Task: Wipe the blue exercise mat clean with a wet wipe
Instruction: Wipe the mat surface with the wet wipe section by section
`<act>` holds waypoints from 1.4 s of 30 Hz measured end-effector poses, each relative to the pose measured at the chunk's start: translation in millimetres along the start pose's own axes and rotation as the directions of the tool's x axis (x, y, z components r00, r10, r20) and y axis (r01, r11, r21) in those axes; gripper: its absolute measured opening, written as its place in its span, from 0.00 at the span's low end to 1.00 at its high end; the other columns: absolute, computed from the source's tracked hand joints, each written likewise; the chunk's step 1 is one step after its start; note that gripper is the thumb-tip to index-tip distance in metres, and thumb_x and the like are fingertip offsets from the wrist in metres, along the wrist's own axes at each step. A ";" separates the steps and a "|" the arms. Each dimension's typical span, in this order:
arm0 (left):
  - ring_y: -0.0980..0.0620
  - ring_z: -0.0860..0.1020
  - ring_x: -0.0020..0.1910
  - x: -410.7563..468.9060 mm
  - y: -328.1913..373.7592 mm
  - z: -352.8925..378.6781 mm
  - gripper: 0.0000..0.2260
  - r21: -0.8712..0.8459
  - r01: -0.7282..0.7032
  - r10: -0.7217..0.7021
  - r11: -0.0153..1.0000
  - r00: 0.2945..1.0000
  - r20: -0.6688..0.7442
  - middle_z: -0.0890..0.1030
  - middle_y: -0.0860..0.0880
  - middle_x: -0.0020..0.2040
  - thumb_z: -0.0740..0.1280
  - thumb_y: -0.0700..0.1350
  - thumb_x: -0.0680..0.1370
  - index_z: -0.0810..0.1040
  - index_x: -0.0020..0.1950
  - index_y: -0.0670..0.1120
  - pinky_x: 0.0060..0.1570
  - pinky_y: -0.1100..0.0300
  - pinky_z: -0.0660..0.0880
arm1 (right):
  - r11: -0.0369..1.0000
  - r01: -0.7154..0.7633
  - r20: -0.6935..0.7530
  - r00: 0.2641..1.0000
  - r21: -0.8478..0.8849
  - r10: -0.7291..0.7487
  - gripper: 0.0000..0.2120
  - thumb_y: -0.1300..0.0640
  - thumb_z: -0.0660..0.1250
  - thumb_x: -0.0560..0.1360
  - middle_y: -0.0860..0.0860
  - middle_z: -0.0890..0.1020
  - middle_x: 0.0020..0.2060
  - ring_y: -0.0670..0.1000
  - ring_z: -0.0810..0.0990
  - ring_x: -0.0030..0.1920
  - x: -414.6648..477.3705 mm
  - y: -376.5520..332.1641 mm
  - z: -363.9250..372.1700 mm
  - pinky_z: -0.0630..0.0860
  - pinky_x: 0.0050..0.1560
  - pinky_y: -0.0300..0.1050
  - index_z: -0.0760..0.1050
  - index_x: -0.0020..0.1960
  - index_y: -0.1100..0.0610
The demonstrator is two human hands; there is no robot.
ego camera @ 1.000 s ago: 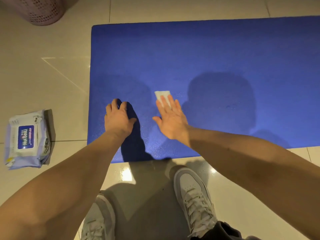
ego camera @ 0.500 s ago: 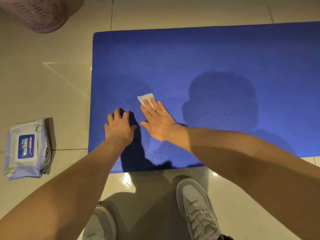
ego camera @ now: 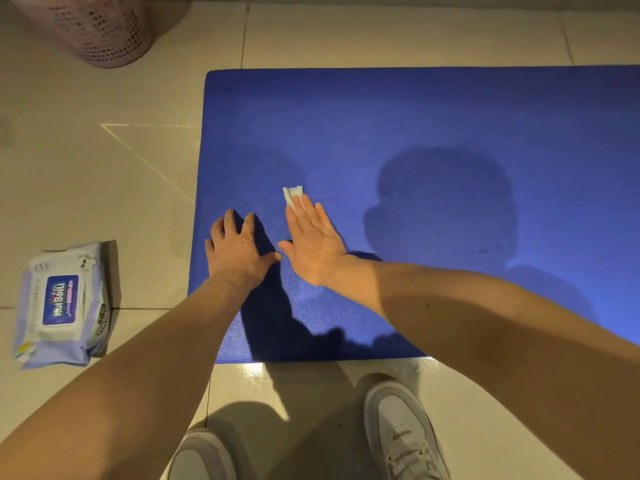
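Note:
The blue exercise mat lies flat on the tiled floor and runs off the right edge of the view. My right hand lies flat with straight fingers on the mat's near-left part and presses a small folded white wet wipe. Only the wipe's far end shows beyond my fingertips. My left hand rests palm down on the mat just left of the right hand, fingers spread and slightly bent, holding nothing. The mat looks damp and shiny near the front edge.
A pack of wet wipes lies on the floor left of the mat. A pink perforated basket stands at the far left. My two white shoes stand on the tiles just before the mat's near edge.
My right hand slid the wipe leftward across the mat, ending close beside my left hand, then edged slightly forward. My left hand stayed planted. The view tilted so more floor shows beyond the mat.

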State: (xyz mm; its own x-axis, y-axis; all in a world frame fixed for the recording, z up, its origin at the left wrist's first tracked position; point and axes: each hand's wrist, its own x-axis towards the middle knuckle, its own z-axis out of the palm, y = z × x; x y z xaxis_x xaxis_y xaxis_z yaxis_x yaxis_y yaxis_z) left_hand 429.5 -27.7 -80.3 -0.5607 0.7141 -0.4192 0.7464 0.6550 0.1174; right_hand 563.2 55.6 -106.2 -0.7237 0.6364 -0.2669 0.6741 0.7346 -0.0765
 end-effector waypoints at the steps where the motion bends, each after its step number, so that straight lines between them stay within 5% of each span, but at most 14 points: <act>1: 0.40 0.48 0.79 0.2 -0.3 -0.1 0.44 -0.003 -0.001 0.001 1.000 1.000 0.001 0.50 0.46 0.82 0.70 0.66 0.73 0.53 0.81 0.54 0.76 0.39 0.55 | 0.999 0.035 0.010 0.999 -0.034 -0.035 0.37 0.40 0.44 0.85 0.57 0.31 0.80 0.58 0.32 0.80 3.2 -0.4 -1.3 0.43 0.81 0.58 0.36 0.82 0.62; 4: 0.39 0.48 0.79 -0.7 -1.1 -0.8 0.44 0.002 0.001 -0.001 1.000 1.000 0.007 0.49 0.46 0.82 0.70 0.67 0.73 0.52 0.81 0.55 0.77 0.39 0.55 | 0.998 0.061 -0.071 0.996 -0.011 -0.062 0.37 0.40 0.49 0.85 0.53 0.37 0.82 0.55 0.39 0.82 8.6 30.7 -3.0 0.46 0.81 0.57 0.38 0.83 0.61; 11: 0.39 0.48 0.79 -1.7 1.9 -3.1 0.44 0.001 0.002 -0.002 1.000 1.000 0.017 0.49 0.46 0.82 0.70 0.66 0.73 0.52 0.82 0.54 0.77 0.39 0.54 | 0.902 -0.409 -0.030 0.908 0.139 0.417 0.39 0.40 0.47 0.85 0.58 0.38 0.82 0.58 0.37 0.82 22.8 94.7 -14.5 0.41 0.81 0.58 0.38 0.81 0.66; 20: 0.39 0.49 0.79 -0.1 1.3 -5.4 0.44 -0.007 0.011 -0.011 1.000 1.000 0.022 0.50 0.46 0.81 0.71 0.67 0.72 0.54 0.81 0.55 0.75 0.39 0.55 | 0.997 0.046 -0.012 0.999 0.058 -0.045 0.38 0.38 0.46 0.85 0.55 0.38 0.82 0.56 0.37 0.82 43.7 19.2 -6.4 0.43 0.81 0.56 0.39 0.83 0.61; 25: 0.39 0.60 0.73 10.1 0.2 -12.7 0.32 -0.060 -0.001 -0.004 0.998 0.996 -0.090 0.63 0.45 0.74 0.70 0.63 0.75 0.68 0.74 0.51 0.72 0.41 0.60 | 0.965 -0.201 -0.058 0.975 0.170 0.214 0.41 0.41 0.54 0.83 0.56 0.44 0.83 0.55 0.42 0.82 46.9 93.1 -15.1 0.43 0.81 0.55 0.37 0.82 0.61; 29: 0.39 0.62 0.72 27.7 3.6 -20.4 0.27 -0.070 0.000 -0.012 0.998 0.984 -0.180 0.67 0.44 0.72 0.69 0.58 0.77 0.71 0.71 0.47 0.70 0.42 0.61 | 0.895 -0.428 0.082 0.904 0.127 0.421 0.38 0.39 0.43 0.85 0.62 0.38 0.81 0.60 0.36 0.81 57.5 100.6 -24.0 0.37 0.80 0.58 0.40 0.82 0.65; 31: 0.38 0.62 0.72 38.5 5.9 -23.9 0.27 -0.071 0.002 -0.014 0.997 0.985 -0.174 0.66 0.44 0.73 0.70 0.57 0.77 0.70 0.72 0.46 0.70 0.42 0.63 | 0.914 -0.376 0.046 0.927 0.151 0.373 0.38 0.39 0.44 0.84 0.60 0.36 0.81 0.60 0.33 0.81 66.2 74.8 -22.1 0.39 0.80 0.59 0.42 0.82 0.65; 34: 0.38 0.60 0.73 50.6 7.7 -24.8 0.28 -0.075 0.001 -0.011 0.997 0.990 -0.139 0.63 0.43 0.74 0.70 0.56 0.77 0.67 0.73 0.48 0.69 0.41 0.64 | 0.973 -0.103 -0.026 0.994 0.208 0.111 0.38 0.39 0.49 0.84 0.55 0.37 0.82 0.57 0.33 0.81 76.9 31.6 -16.8 0.41 0.81 0.58 0.46 0.82 0.64; 38: 0.37 0.58 0.73 57.3 6.0 -25.8 0.30 -0.072 0.015 -0.022 0.997 0.996 -0.092 0.60 0.44 0.75 0.69 0.58 0.77 0.64 0.75 0.52 0.69 0.41 0.64 | 0.984 0.158 0.014 0.987 0.078 -0.159 0.37 0.40 0.47 0.85 0.56 0.37 0.82 0.56 0.35 0.82 86.8 33.2 -18.8 0.43 0.81 0.57 0.40 0.83 0.62; 40: 0.37 0.57 0.74 56.8 3.4 -26.2 0.31 -0.060 0.017 -0.021 0.998 0.997 -0.071 0.59 0.45 0.76 0.68 0.60 0.78 0.62 0.77 0.53 0.70 0.41 0.63 | 0.974 0.164 -0.026 0.986 0.156 -0.162 0.38 0.41 0.52 0.84 0.54 0.41 0.83 0.53 0.39 0.82 90.3 56.6 -24.2 0.44 0.81 0.56 0.37 0.83 0.59; 42: 0.38 0.56 0.75 55.9 2.3 -25.7 0.31 -0.057 0.013 -0.017 0.998 0.998 -0.068 0.58 0.45 0.77 0.67 0.60 0.78 0.61 0.78 0.54 0.72 0.41 0.62 | 0.976 -0.024 -0.081 0.996 0.217 0.043 0.41 0.41 0.56 0.83 0.55 0.47 0.83 0.54 0.43 0.82 92.2 88.4 -27.4 0.43 0.81 0.56 0.38 0.83 0.60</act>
State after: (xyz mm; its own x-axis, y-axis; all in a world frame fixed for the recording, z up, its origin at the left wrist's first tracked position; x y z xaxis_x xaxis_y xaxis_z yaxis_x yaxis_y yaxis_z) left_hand 390.7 20.1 -80.3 -0.5965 0.7180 -0.3586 0.7173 0.6774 0.1631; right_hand 552.0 185.6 -111.2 -0.7039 0.6841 -0.1911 0.7074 0.6505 -0.2764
